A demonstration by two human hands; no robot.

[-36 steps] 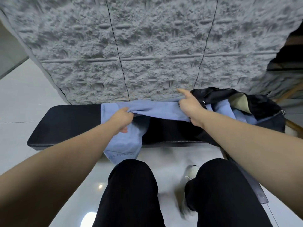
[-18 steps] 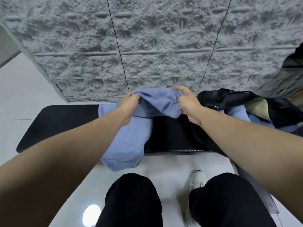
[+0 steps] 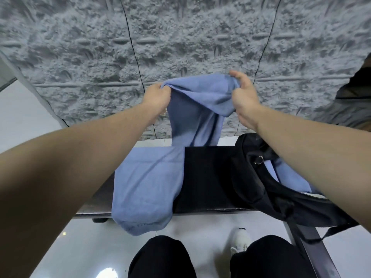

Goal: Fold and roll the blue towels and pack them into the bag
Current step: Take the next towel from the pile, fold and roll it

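Aloft – one towel (image 3: 197, 101), two hands (image 3: 244, 93)

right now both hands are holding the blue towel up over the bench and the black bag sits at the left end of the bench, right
Not quite. The head view shows the black bag at the right end of the bench, not the left. The rest holds: the left hand and right hand both grip the blue towel and hold it up over the bench.

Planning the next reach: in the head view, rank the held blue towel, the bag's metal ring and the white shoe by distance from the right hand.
1. Blue towel: gripped by the right hand itself.
2. Metal ring: below the hand, on the black bag.
3. White shoe: on the floor, lowest.
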